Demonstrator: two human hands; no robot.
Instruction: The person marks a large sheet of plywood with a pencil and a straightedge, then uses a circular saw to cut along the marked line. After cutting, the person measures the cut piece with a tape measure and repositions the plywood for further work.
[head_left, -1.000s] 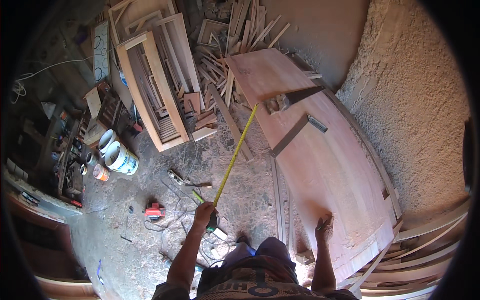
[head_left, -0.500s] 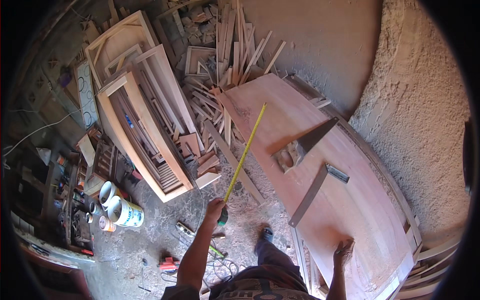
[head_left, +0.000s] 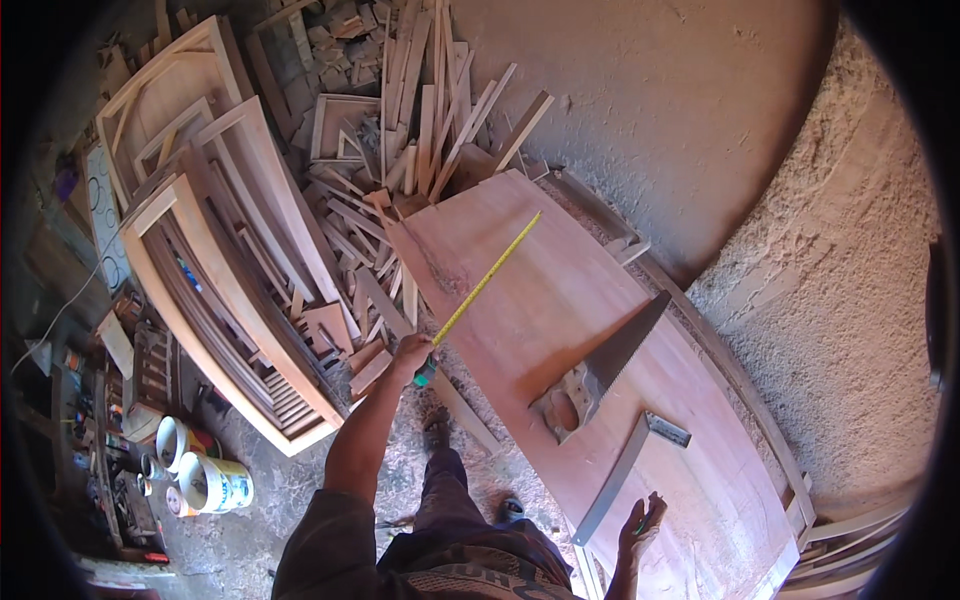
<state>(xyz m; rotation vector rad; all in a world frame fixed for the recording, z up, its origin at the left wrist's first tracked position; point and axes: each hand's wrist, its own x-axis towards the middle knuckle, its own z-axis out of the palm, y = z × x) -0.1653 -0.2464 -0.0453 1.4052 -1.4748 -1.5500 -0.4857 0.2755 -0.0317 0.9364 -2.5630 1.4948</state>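
Observation:
My left hand (head_left: 410,358) is closed around a green-cased tape measure (head_left: 427,372). Its yellow blade (head_left: 488,284) reaches out over the far part of a large reddish wooden panel (head_left: 715,490). Over the near part of that panel is my right hand (head_left: 636,530), its fingers curled around a small dark thing too unclear to name. A handsaw (head_left: 628,350) lies on the panel, its wooden handle toward the left edge. Nearer to my right hand, a try square (head_left: 612,482) rests flat on the wood.
Wooden door frames (head_left: 290,350) lean together at the left. Offcuts and long strips (head_left: 430,130) are heaped at the back. White buckets (head_left: 222,484) stand on the floor at lower left. A rough sandy-coloured wall (head_left: 800,210) rises beyond the panel's right side.
I have stepped forward along the panel. My left hand brought the tape's blade from beside the panel to over it. My right hand has lifted from the panel's surface, fingers now curled.

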